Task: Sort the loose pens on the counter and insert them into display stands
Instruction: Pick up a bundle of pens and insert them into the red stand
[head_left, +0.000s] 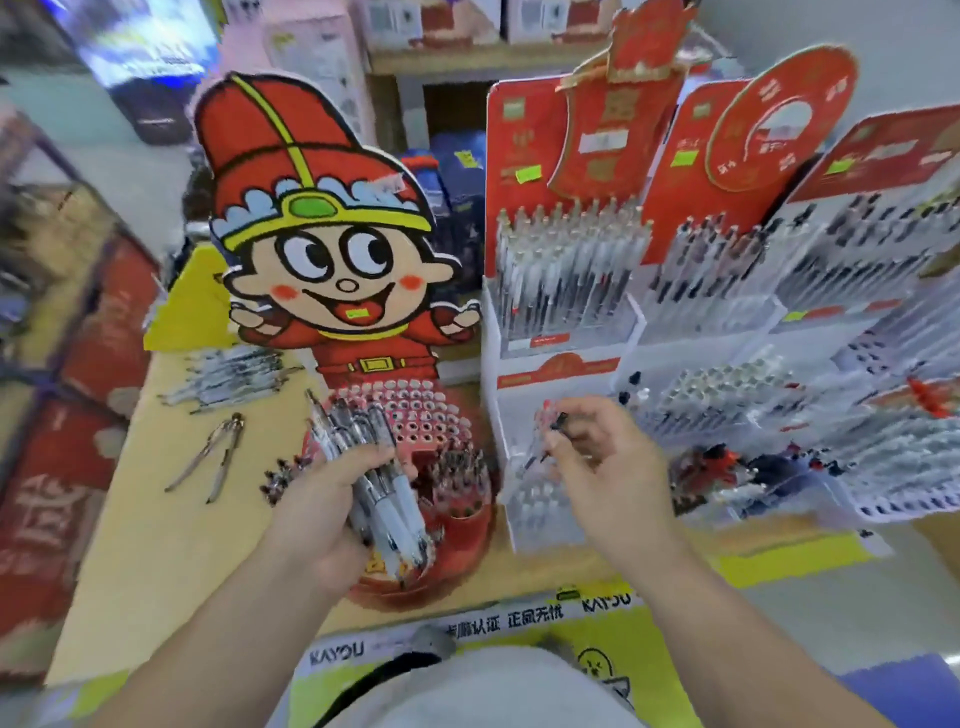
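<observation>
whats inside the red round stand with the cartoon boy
Rows of mostly empty holes at the back of the red stand, dark-topped pens standing in its front. The left hand and its bundle of pens cover the near-left part.

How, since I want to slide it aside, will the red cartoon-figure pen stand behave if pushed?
Probably light: many holes in its red base look empty. Likely to tip if pushed high, since the tall cartoon cutout rises well above that small base. It may slide easily on the smooth yellow counter.
</observation>
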